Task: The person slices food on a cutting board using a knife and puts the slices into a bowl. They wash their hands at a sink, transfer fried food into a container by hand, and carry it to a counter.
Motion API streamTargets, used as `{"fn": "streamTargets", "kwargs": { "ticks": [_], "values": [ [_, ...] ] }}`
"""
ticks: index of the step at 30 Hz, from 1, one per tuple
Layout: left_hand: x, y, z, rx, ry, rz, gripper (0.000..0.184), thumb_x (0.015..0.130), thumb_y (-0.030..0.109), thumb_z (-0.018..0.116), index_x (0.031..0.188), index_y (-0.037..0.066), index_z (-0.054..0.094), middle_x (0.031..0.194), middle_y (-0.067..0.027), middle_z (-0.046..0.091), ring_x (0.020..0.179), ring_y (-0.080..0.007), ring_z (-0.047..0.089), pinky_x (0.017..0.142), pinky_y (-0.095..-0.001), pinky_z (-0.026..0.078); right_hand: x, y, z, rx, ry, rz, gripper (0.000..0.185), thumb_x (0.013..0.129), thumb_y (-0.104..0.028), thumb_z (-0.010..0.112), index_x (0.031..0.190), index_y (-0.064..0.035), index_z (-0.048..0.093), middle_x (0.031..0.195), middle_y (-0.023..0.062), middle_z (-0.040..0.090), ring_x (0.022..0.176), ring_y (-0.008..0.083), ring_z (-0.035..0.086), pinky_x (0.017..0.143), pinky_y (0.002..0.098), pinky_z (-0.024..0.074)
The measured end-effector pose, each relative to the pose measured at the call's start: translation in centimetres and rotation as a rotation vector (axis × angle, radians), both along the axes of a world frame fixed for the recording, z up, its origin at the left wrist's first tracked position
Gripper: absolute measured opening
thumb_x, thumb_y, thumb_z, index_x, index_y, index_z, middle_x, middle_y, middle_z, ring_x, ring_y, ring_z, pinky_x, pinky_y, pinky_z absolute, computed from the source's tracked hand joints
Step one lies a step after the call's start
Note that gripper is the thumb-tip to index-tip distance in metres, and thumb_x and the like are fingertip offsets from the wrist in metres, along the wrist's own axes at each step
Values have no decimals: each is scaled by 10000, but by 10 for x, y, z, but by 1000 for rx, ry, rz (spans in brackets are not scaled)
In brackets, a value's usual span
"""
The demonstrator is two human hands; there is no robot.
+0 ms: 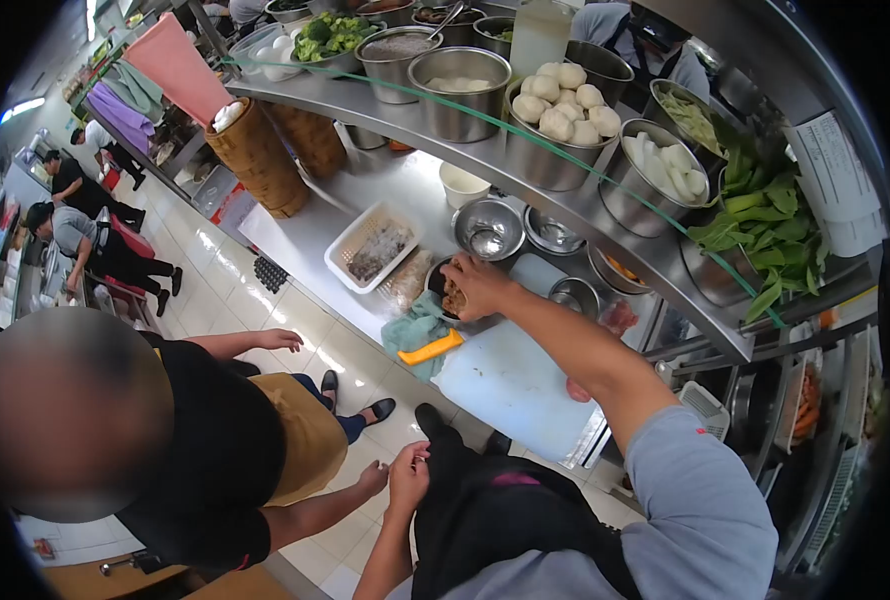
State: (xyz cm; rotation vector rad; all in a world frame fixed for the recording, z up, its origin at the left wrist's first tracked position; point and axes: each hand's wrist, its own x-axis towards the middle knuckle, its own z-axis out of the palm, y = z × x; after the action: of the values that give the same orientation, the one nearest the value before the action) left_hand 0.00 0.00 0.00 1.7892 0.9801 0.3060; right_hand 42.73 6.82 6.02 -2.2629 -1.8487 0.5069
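My right hand reaches across the counter into a dark bowl. Its fingers are bent down around brown food pieces, which look like chunks of meat. Close to my apron, my left hand is curled closed, and what it holds, if anything, is hidden. Beside the bowl lie a green cloth and a yellow-orange handle. A whitish cutting board is under my right forearm. Left of the bowl are a plastic bag of food and a white basket with greyish pieces.
Metal bowls stand behind my right hand. Overhead, a steel shelf carries tubs of white balls, broccoli and leafy greens. A co-worker stands close at my left, one hand near mine. Bamboo containers stand at the counter's far left.
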Motion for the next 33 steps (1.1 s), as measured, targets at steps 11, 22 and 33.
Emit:
{"fn": "streamTargets", "kwargs": {
  "ticks": [11,22,33],
  "values": [
    [114,122,4,316,-20,-23,230,932,40,562,1143,13,651,978,-197,687,913,-396,672,785,-449,542,-40,-53,-15,352,141,-245,590,890,-237,712,1450,-143,551,1574,240,387,1396,448,434,1163,513,370],
    [259,234,-20,503,253,-264,896,734,61,711,1549,161,351,1441,-289,477,1246,-501,546,1011,-540,514,-134,-228,-14,283,480,-364,394,870,-173,743,1243,-65,676,1362,213,585,1271,403,558,1089,445,454],
    [256,245,-28,368,267,-318,893,850,255,703,1579,-14,262,1536,-410,287,1415,-540,368,1215,-483,317,-150,-271,10,263,632,-483,344,866,-143,741,1195,-56,689,1243,177,647,1150,371,639,960,418,528]
  ]
}}
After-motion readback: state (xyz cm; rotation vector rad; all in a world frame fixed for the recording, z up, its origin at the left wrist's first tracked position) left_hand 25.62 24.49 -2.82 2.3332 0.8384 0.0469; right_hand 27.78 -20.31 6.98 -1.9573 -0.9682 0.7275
